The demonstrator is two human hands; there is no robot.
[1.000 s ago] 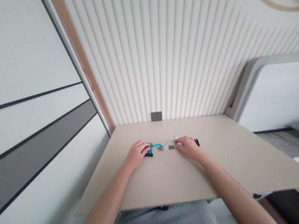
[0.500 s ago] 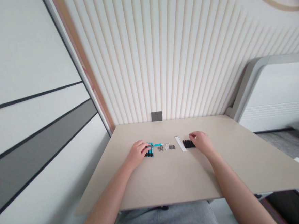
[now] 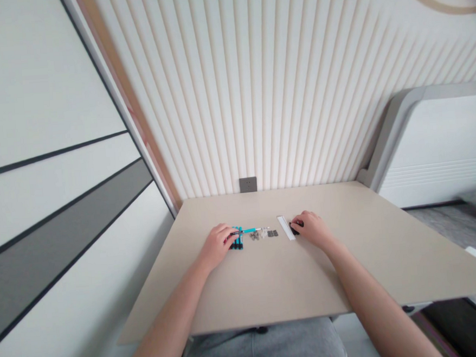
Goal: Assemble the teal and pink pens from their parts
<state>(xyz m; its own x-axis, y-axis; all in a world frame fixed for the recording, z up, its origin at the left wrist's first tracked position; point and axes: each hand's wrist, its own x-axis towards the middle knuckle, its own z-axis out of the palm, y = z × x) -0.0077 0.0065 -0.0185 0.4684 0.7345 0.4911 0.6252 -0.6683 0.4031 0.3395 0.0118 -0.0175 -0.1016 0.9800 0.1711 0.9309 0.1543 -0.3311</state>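
My left hand (image 3: pixel 218 244) rests at the left of a row of small parts, its fingers closed on the black end of a slim teal-and-black pen-like piece (image 3: pixel 250 231). That piece points right and has a thin pale tip. Several teal-and-black tubes (image 3: pixel 236 245) lie side by side below those fingers. My right hand (image 3: pixel 311 229) is over a group of short black tubes (image 3: pixel 293 229) and mostly covers them. Its thumb and fingertips pinch a black tube (image 3: pixel 300 223).
Between the hands lie small metal pieces (image 3: pixel 254 235), clear pieces (image 3: pixel 263 234) and dark grey pieces (image 3: pixel 273 233). A white strip (image 3: pixel 286 228) lies slanted just left of the black tubes. The beige table (image 3: pixel 270 285) meets a ribbed wall with a socket (image 3: pixel 248 185).
My right hand has moved slightly left and down over the black tubes and now pinches one. My left hand and its pen-like piece stay nearly still.
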